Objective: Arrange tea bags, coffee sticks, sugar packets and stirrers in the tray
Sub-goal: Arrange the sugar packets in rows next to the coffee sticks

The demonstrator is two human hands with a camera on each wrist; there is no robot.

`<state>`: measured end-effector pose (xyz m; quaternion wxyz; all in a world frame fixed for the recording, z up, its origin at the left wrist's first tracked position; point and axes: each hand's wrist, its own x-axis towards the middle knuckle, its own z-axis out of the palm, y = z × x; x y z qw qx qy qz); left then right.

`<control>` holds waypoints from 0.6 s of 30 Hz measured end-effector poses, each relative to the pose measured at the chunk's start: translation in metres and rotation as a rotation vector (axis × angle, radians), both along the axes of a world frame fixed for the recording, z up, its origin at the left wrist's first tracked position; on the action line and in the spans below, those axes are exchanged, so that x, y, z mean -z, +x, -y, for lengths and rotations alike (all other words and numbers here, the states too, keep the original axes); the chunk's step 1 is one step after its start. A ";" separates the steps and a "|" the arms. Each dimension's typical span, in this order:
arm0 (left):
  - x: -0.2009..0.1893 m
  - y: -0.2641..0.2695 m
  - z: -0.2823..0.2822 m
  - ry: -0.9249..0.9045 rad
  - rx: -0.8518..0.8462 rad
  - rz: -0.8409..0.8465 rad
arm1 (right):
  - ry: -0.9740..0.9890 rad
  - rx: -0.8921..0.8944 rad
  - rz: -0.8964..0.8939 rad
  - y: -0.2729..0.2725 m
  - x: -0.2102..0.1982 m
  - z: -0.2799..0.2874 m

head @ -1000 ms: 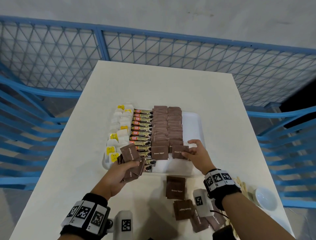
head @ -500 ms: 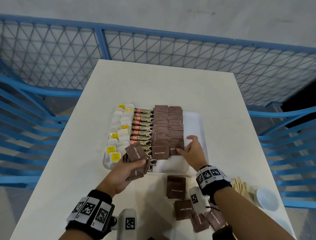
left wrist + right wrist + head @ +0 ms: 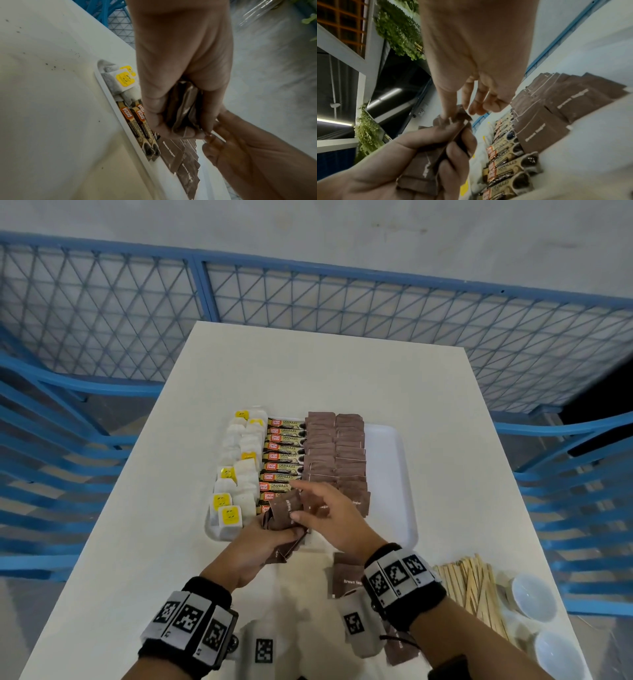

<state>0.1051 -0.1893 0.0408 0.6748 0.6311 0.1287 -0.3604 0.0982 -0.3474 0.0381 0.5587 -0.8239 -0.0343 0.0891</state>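
Observation:
A white tray (image 3: 404,474) holds tea bags (image 3: 239,474) with yellow tags on the left, coffee sticks (image 3: 284,453) beside them, and two columns of brown sugar packets (image 3: 335,453). My left hand (image 3: 284,529) grips a stack of brown sugar packets (image 3: 286,508) over the tray's near edge, as the left wrist view (image 3: 180,121) also shows. My right hand (image 3: 296,501) has reached across and pinches the top packet (image 3: 460,113) of that stack between thumb and fingers (image 3: 447,115). The tray's right strip is bare.
Loose sugar packets (image 3: 346,577) lie on the white table (image 3: 325,378) near my right wrist. Wooden stirrers (image 3: 472,587) lie at the near right beside two small white bowls (image 3: 531,597). A blue mesh fence (image 3: 308,296) and blue chairs surround the table.
My right hand left the near end of the right sugar column and moved left onto the stack in my left hand. The left hand shifted slightly right with its stack.

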 end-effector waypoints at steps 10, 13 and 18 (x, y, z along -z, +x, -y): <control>-0.001 0.006 -0.004 0.023 -0.071 0.035 | -0.195 -0.026 0.056 0.004 0.003 0.021; -0.001 0.006 -0.005 -0.016 -0.135 0.000 | -0.132 0.089 -0.072 0.004 0.015 0.035; -0.003 0.005 -0.011 -0.104 -0.184 0.004 | -0.045 0.228 -0.218 0.002 0.029 0.049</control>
